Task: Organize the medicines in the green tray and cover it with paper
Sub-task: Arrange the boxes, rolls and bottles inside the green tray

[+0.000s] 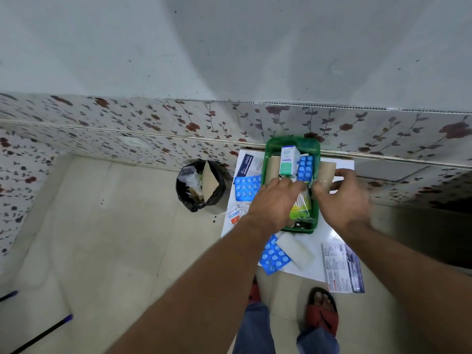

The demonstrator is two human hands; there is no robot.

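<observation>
1. Green tray (316, 159) on the white table (339, 169), at its far side near the wall; white medicine box (287, 162) and a blue blister strip (305, 169) inside.
2. Probably light, thin, slippery; foil bends, so best pinched by the edges.
3. Left hand (274, 203) over the tray's left half, fingers curled among the packets; grasp unclear.
4. Right hand (343, 198) at the right rim, fingers bent; cannot tell what they grip.
</observation>
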